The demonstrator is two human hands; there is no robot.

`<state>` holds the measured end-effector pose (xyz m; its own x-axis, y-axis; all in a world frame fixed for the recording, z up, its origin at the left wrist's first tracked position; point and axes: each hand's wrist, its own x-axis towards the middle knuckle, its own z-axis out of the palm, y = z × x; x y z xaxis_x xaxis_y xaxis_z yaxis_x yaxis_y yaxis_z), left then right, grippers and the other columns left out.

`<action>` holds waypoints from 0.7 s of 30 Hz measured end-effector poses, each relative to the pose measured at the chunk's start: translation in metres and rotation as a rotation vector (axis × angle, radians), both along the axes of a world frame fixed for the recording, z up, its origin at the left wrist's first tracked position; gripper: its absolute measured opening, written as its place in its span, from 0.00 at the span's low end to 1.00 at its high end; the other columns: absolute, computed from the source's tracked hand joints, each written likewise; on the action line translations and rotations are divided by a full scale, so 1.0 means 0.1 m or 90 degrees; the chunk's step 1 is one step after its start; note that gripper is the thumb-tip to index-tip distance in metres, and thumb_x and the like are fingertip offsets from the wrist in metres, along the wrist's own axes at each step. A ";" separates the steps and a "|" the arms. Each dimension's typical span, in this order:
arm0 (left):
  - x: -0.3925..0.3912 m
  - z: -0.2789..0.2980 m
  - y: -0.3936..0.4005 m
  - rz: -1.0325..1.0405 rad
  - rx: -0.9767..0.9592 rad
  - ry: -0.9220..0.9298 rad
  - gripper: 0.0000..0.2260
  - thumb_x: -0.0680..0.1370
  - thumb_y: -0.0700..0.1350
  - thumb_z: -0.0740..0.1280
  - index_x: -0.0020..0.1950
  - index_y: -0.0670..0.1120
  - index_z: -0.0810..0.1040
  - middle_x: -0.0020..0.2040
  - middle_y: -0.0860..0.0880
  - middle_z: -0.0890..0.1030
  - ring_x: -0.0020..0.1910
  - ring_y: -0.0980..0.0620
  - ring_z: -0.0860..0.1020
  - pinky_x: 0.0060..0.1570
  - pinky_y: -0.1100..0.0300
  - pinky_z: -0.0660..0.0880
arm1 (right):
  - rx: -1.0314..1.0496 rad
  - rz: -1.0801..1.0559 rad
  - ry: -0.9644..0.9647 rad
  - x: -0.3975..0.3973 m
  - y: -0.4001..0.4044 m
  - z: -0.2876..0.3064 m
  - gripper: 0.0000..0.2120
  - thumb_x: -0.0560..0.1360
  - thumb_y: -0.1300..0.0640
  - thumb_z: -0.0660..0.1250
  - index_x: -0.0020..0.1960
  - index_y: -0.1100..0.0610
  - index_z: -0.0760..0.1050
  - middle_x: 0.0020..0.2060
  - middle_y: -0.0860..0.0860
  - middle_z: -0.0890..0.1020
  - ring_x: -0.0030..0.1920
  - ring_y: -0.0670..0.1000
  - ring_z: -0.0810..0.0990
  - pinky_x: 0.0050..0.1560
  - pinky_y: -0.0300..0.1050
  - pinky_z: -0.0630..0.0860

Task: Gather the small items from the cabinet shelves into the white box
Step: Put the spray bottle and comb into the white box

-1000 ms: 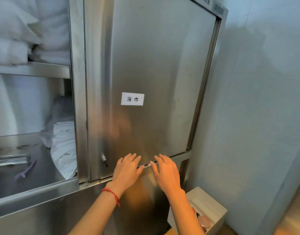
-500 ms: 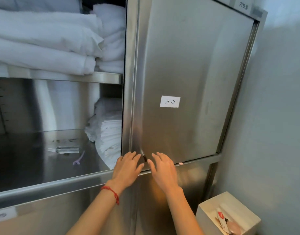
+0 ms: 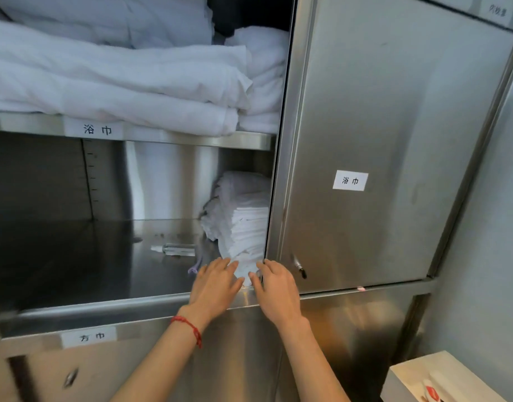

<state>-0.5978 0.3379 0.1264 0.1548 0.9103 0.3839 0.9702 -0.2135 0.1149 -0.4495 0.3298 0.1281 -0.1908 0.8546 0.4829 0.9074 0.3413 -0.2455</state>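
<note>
Steel cabinet's sliding door (image 3: 365, 140) slid right, left hand (image 3: 216, 285) and right hand (image 3: 275, 288) flat at its edge, clear bottle (image 3: 174, 248) beside stacked towels (image 3: 243, 224) on lower shelf (image 3: 75, 271), white box (image 3: 409, 375) on floor at right

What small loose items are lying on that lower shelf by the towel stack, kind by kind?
Clear tube-like item: 1
Purple item, partly hidden behind the left hand: 1
Total: 2
</note>
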 end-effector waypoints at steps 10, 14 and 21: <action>-0.78 -0.14 -0.12 0.094 -0.015 0.005 0.23 0.81 0.56 0.54 0.75 0.51 0.60 0.75 0.51 0.61 0.74 0.53 0.58 0.71 0.56 0.56 | -0.042 0.081 -0.008 -0.78 0.02 -0.09 0.22 0.82 0.46 0.52 0.72 0.54 0.66 0.71 0.52 0.67 0.71 0.50 0.63 0.71 0.42 0.55; -0.98 -0.19 -0.10 0.126 -0.017 0.001 0.23 0.81 0.56 0.54 0.75 0.51 0.60 0.75 0.51 0.62 0.74 0.53 0.58 0.71 0.56 0.56 | -0.027 0.109 -0.004 -0.97 0.09 -0.10 0.20 0.81 0.47 0.53 0.70 0.54 0.69 0.68 0.51 0.71 0.69 0.50 0.66 0.68 0.41 0.56; -1.12 -0.28 0.11 0.167 -0.015 -0.013 0.24 0.81 0.56 0.54 0.76 0.50 0.59 0.75 0.50 0.62 0.74 0.53 0.58 0.72 0.55 0.55 | -0.042 0.152 0.004 -1.13 0.41 -0.15 0.21 0.82 0.47 0.53 0.71 0.54 0.68 0.70 0.52 0.69 0.70 0.50 0.65 0.70 0.42 0.57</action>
